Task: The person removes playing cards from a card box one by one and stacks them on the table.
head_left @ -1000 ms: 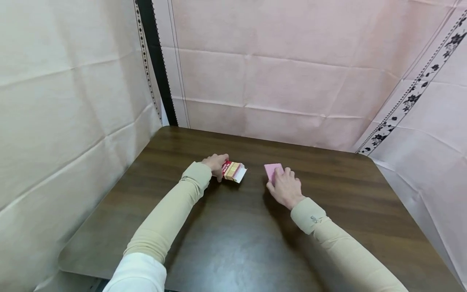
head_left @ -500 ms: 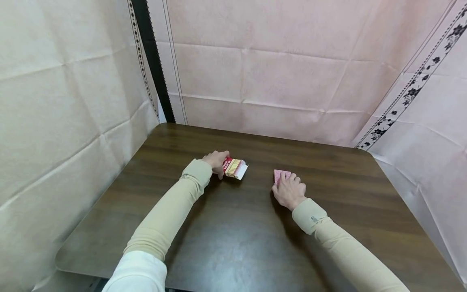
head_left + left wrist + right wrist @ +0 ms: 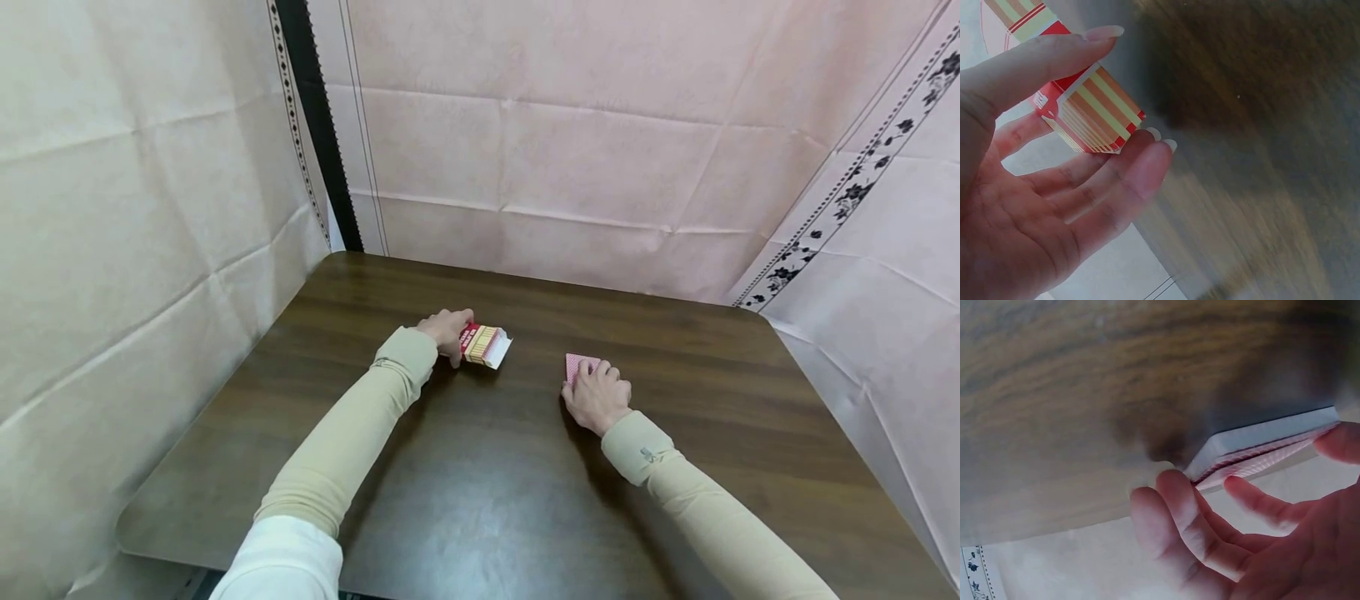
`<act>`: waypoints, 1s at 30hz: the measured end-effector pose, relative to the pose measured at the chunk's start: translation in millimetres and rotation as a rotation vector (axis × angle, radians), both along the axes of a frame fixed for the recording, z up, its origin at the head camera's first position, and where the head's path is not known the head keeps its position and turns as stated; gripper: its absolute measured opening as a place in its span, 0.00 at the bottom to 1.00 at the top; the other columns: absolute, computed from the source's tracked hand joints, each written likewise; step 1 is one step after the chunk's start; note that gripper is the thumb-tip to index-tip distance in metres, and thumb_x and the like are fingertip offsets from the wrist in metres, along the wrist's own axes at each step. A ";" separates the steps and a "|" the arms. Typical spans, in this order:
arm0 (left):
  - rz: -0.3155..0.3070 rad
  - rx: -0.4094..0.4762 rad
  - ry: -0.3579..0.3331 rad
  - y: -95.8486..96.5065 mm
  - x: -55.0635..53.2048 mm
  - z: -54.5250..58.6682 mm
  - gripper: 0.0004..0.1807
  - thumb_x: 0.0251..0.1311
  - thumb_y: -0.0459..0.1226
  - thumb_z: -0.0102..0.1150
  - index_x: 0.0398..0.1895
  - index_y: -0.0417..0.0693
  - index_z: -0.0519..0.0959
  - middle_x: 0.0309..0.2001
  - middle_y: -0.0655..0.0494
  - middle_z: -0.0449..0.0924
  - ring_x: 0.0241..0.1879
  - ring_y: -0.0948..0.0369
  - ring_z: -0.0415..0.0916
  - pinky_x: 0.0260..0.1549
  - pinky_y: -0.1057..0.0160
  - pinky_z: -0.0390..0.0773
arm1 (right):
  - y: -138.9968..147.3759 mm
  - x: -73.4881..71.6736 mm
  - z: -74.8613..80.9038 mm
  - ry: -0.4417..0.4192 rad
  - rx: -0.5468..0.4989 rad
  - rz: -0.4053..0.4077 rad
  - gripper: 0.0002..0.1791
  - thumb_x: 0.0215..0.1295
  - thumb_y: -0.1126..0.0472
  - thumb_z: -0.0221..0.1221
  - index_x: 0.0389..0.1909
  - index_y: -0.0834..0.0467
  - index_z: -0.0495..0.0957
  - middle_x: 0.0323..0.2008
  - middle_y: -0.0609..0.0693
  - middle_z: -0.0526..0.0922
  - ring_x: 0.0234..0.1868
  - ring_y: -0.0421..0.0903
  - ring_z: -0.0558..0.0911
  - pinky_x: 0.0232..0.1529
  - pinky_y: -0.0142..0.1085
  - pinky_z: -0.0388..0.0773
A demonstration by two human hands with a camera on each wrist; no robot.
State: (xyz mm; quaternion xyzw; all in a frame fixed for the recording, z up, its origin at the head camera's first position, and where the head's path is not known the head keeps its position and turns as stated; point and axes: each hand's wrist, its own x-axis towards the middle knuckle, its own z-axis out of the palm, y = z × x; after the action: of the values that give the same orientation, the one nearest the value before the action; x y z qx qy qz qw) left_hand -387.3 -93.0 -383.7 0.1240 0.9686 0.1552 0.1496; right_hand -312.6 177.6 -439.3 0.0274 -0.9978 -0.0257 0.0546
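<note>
My left hand [image 3: 447, 331] holds a small red and yellow striped card box [image 3: 482, 345] near the table's far side. In the left wrist view the thumb lies along one side of the card box [image 3: 1091, 103] and the fingers along the other. A white flap stands out at the box's right end in the head view. To the right, my right hand [image 3: 597, 397] grips a deck of playing cards [image 3: 576, 363] with pink patterned backs. The right wrist view shows the deck [image 3: 1272, 434] from its white edge, thumb at one end and fingertips at the other, low over the wood.
Both hands work over a dark brown wooden table [image 3: 480, 467] with rounded corners. Pale creased sheets [image 3: 570, 158] hang behind it and at both sides, close to its edges. A black strip [image 3: 322, 125] runs down at the back left corner.
My right hand has moved right and slightly nearer with the deck, away from the card box, mostly in the first half second. The left hand keeps its hold on the box almost unmoved.
</note>
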 end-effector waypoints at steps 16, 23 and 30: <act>-0.039 -0.006 0.017 8.0 3.7 5.2 0.41 0.39 0.31 0.75 0.60 0.52 0.67 0.55 0.47 0.73 0.53 0.51 0.71 0.53 0.47 0.72 | -34.7 -1.6 34.9 0.149 -0.208 0.516 0.25 0.68 0.51 0.55 0.62 0.57 0.71 0.59 0.65 0.70 0.56 0.62 0.74 0.50 0.56 0.76; -0.055 0.027 0.005 14.2 3.7 1.2 0.41 0.38 0.29 0.77 0.60 0.52 0.68 0.54 0.47 0.73 0.47 0.51 0.73 0.40 0.55 0.79 | -51.8 -4.5 22.9 0.026 -0.252 0.576 0.28 0.72 0.42 0.48 0.67 0.51 0.69 0.65 0.63 0.64 0.61 0.59 0.71 0.55 0.55 0.73; -0.083 0.052 -0.034 20.9 4.8 6.3 0.41 0.38 0.27 0.76 0.59 0.52 0.68 0.51 0.45 0.72 0.36 0.52 0.76 0.17 0.64 0.78 | -57.5 -12.1 16.8 -0.005 -0.247 0.563 0.29 0.70 0.35 0.44 0.61 0.48 0.75 0.74 0.64 0.51 0.63 0.60 0.68 0.57 0.57 0.71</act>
State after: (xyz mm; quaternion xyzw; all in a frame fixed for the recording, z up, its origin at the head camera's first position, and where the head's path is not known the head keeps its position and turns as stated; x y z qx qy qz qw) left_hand -382.5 -72.1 -377.4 0.1651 0.9556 0.1761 0.1692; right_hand -324.7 120.1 -422.5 0.2958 -0.9467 0.1122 0.0601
